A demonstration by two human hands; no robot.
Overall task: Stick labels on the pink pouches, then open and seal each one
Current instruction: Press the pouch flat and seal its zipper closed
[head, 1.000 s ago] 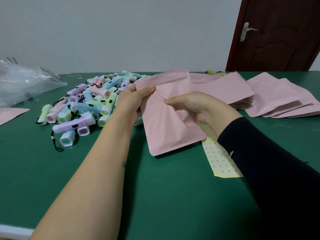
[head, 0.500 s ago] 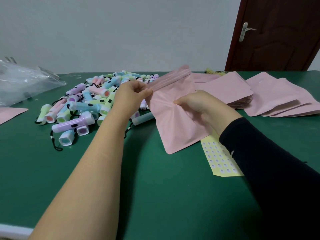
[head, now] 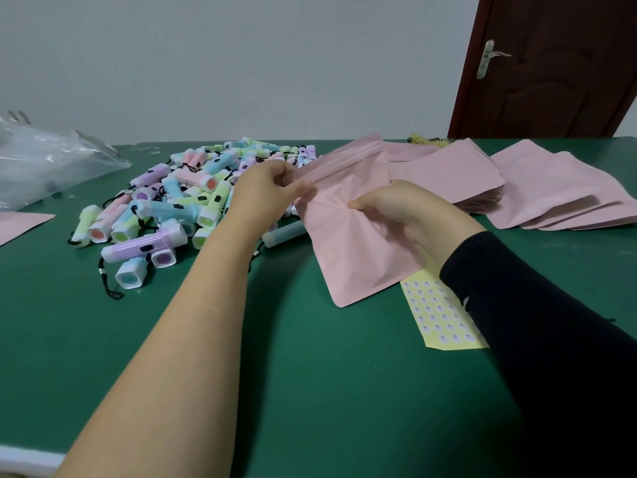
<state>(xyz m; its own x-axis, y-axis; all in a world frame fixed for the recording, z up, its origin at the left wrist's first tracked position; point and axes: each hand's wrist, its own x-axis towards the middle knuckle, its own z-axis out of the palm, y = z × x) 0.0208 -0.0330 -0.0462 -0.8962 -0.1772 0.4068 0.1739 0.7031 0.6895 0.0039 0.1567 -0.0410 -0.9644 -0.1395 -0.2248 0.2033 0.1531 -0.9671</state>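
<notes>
Over the table (head: 310,374), the pouch (head: 348,250) is held between both hands: the left hand (head: 265,191) pinches the near end of its zip strip (head: 341,160), which runs away to the right; the right hand (head: 400,208) grips the bunched face just below.
</notes>
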